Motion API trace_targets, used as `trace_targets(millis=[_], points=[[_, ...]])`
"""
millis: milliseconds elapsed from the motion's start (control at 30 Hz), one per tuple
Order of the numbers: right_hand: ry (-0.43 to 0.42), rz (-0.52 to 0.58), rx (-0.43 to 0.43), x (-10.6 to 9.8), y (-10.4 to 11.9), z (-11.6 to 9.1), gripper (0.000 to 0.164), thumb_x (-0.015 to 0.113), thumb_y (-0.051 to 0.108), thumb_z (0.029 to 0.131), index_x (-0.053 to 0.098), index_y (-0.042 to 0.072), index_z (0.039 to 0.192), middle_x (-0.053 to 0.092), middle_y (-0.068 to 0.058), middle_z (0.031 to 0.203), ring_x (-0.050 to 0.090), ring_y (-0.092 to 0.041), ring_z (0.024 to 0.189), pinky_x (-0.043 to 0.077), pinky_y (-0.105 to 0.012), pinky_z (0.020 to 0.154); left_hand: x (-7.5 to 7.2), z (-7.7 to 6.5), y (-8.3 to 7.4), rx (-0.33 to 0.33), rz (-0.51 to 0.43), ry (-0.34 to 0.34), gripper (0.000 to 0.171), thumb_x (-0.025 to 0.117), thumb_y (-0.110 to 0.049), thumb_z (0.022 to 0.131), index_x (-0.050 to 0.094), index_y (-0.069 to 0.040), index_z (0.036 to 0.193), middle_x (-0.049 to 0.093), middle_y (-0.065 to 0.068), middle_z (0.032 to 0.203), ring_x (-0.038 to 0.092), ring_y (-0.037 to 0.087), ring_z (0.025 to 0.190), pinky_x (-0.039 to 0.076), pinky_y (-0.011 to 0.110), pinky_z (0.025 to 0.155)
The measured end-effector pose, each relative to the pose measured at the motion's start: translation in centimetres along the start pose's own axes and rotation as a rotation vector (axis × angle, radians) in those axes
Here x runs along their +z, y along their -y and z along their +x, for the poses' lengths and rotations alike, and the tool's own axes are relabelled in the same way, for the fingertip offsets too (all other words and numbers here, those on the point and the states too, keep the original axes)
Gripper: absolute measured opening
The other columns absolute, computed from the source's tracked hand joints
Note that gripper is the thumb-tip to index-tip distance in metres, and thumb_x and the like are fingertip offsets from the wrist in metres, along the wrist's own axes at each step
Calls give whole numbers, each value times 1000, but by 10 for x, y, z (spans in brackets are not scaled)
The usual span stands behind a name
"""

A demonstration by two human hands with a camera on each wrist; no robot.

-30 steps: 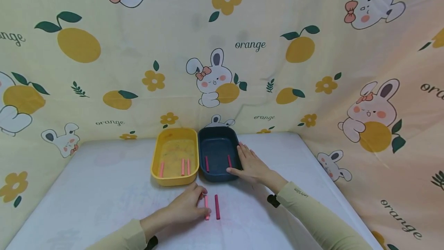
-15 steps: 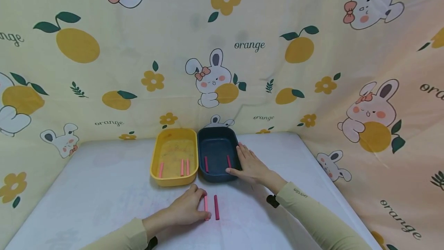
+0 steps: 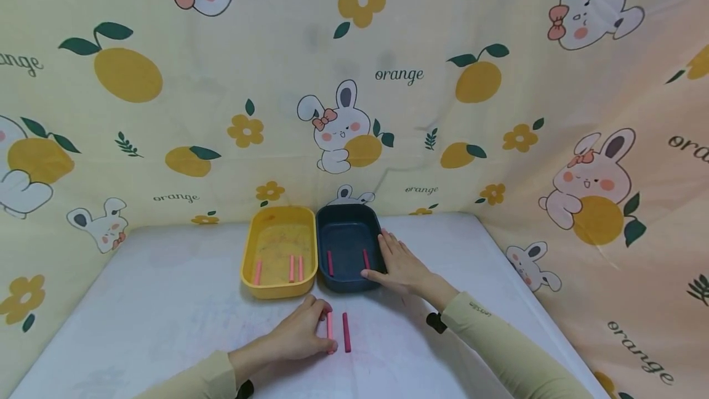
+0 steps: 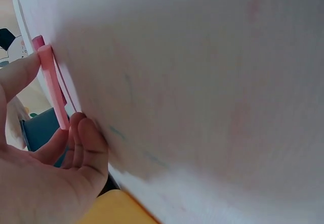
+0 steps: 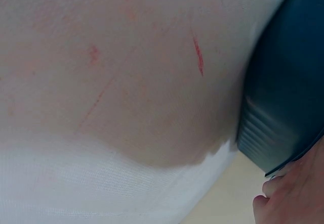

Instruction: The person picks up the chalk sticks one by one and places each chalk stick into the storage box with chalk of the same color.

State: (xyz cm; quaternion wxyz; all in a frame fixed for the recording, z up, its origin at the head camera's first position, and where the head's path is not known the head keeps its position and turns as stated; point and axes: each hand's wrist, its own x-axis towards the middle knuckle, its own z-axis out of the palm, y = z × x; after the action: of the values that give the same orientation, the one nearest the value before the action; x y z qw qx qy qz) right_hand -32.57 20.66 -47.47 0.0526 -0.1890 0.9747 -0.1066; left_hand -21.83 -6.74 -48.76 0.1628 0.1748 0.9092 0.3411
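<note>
My left hand (image 3: 301, 331) pinches a light pink crayon (image 3: 330, 332) end to end, thumb at the near end and a finger at the far end. The left wrist view shows the same crayon (image 4: 52, 86) between thumb and finger, just by the white cloth. To its right lies a dark pink crayon (image 3: 346, 332), apart from the hand. My right hand (image 3: 407, 266) rests along the right side of a dark blue box (image 3: 349, 285), fingers straight and thumb across its near right rim. Only part of this hand (image 5: 293, 198) appears in the right wrist view, by the box wall.
A yellow box (image 3: 279, 291) stands directly left of the blue one, with three light pink crayons (image 3: 292, 268) in it. Two dark pink crayons (image 3: 330, 262) lie in the blue box. Behind the table (image 3: 166, 300) hangs a printed cloth (image 3: 277, 79). Colour streaks mark the white surface.
Both hands, the crayons and the boxes keep nearly the same places. The whole head view shifts only slightly.
</note>
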Motion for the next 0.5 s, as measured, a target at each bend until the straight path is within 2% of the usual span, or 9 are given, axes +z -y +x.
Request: trace_targets(millis=[200, 500], points=[[-2, 10, -1, 0, 1, -1, 112, 49, 78, 93, 9, 3, 166, 3, -13, 174, 8, -31, 160, 11, -51, 127, 3, -1, 2, 26, -125, 12, 63, 91, -25, 81, 56, -4, 128, 52, 4, 108, 52, 18, 89, 47, 29, 73], [-6, -3, -15, 1, -1, 0, 115, 44, 84, 91, 9, 3, 166, 4, -14, 174, 8, -31, 160, 12, -51, 127, 6, -1, 0, 91, -248, 12, 65, 90, -6, 77, 53, 0, 130, 55, 5, 104, 58, 17, 88, 52, 26, 75]])
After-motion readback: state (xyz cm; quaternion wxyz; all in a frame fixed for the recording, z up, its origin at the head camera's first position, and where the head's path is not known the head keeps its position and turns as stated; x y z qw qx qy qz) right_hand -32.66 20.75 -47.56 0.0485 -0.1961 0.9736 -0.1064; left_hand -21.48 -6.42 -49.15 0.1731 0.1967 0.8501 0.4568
